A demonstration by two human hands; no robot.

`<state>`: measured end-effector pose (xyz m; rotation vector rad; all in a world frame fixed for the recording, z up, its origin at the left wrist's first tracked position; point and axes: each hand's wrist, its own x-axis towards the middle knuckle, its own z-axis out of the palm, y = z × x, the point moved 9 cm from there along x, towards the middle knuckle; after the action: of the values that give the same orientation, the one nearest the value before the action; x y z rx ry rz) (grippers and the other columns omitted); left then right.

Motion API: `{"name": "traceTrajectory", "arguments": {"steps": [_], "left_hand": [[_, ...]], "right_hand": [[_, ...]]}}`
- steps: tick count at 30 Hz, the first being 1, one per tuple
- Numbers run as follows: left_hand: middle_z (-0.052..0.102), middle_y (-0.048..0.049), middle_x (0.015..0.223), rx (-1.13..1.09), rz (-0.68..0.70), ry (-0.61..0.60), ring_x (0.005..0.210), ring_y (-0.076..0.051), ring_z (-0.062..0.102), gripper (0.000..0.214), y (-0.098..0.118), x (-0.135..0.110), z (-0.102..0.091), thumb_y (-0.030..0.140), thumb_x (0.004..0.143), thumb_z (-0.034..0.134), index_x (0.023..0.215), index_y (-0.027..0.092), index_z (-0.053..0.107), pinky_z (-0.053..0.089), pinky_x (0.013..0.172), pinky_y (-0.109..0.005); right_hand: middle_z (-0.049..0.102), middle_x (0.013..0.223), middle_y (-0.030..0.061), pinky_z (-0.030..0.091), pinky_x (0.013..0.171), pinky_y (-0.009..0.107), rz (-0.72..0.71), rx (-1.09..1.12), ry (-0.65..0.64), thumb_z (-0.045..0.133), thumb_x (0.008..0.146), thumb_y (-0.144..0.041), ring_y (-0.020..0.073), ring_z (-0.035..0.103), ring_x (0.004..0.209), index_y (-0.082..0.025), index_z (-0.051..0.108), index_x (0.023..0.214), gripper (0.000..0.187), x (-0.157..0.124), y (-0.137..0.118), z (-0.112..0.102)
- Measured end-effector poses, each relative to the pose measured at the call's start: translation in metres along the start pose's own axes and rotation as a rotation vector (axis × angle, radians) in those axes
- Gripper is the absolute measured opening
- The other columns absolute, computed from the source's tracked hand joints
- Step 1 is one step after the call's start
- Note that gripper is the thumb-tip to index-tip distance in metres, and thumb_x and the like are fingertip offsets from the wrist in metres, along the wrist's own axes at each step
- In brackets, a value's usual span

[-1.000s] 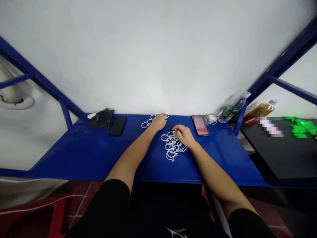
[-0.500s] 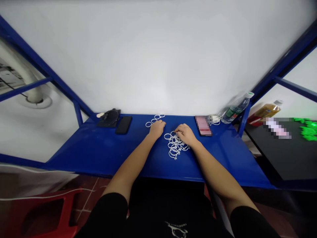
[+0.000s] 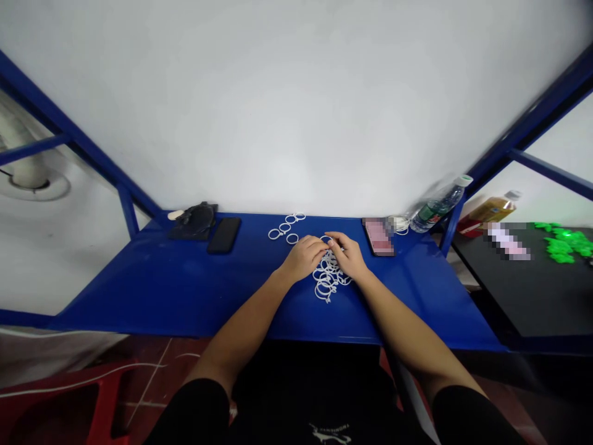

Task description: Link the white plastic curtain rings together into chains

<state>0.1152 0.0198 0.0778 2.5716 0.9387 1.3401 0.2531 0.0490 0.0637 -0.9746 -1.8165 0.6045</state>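
Observation:
A heap of white plastic rings lies on the blue table in front of me. My left hand and my right hand meet over the top of the heap, fingers curled and pinched on one white ring between them. A few separate white rings lie in a small group further back, near the wall and apart from both hands.
A black phone and a dark bundle lie at the back left. A pink phone, a coiled white cable and a water bottle sit at the back right. Green pieces lie on a black table to the right.
My left hand has drawn back from the small group of rings by the wall and joined my right hand at the heap. The right hand stayed on the heap.

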Motion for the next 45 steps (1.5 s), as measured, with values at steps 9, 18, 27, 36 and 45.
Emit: {"name": "traceTrajectory", "arguments": {"steps": [9,18,27,36,45], "left_hand": [[0.077,-0.0077,0.104,-0.302,-0.367,0.250,0.082,-0.016,0.072,0.015,-0.037,-0.010,-0.016,0.028,0.094,0.072,0.107,0.020,0.076,0.062,0.081,-0.033],[0.082,-0.0082,0.103,-0.514,-0.487,0.249,0.087,-0.019,0.076,0.021,-0.052,-0.016,-0.003,0.028,0.090,0.071,0.106,0.019,0.082,0.063,0.080,-0.033],[0.082,-0.0074,0.105,-0.622,-0.476,0.193,0.093,-0.020,0.076,0.022,-0.052,-0.016,0.005,0.023,0.085,0.070,0.104,0.021,0.082,0.063,0.082,-0.035],[0.082,-0.0080,0.105,-0.674,-0.475,0.181,0.091,-0.021,0.077,0.024,-0.048,-0.014,0.005,0.024,0.083,0.071,0.104,0.020,0.083,0.062,0.082,-0.035],[0.074,-0.0012,0.071,-0.666,-0.633,0.169,0.064,-0.015,0.066,0.030,-0.067,-0.022,0.011,0.014,0.082,0.055,0.095,0.018,0.082,0.055,0.064,-0.027]], "right_hand": [[0.070,0.083,0.0003,0.051,0.060,0.030,0.123,0.181,0.044,0.065,0.098,-0.053,0.0160,0.061,0.063,-0.025,0.059,0.120,0.036,-0.003,0.020,0.005],[0.070,0.077,-0.0015,0.052,0.064,0.031,0.049,0.041,-0.014,0.064,0.100,-0.044,0.0159,0.064,0.062,-0.025,0.064,0.128,0.034,-0.005,0.010,0.008],[0.072,0.077,-0.0002,0.054,0.061,0.030,0.074,0.094,-0.011,0.066,0.098,-0.048,0.0162,0.066,0.060,-0.025,0.068,0.125,0.035,-0.004,0.012,0.009],[0.073,0.074,0.0009,0.054,0.057,0.030,0.107,0.125,-0.021,0.068,0.097,-0.049,0.0169,0.067,0.058,-0.024,0.074,0.113,0.030,-0.005,0.019,0.011],[0.075,0.076,0.0018,0.049,0.057,0.028,0.000,0.023,-0.085,0.066,0.100,-0.042,0.0159,0.067,0.059,-0.023,0.076,0.106,0.023,-0.005,-0.004,0.015]]}}
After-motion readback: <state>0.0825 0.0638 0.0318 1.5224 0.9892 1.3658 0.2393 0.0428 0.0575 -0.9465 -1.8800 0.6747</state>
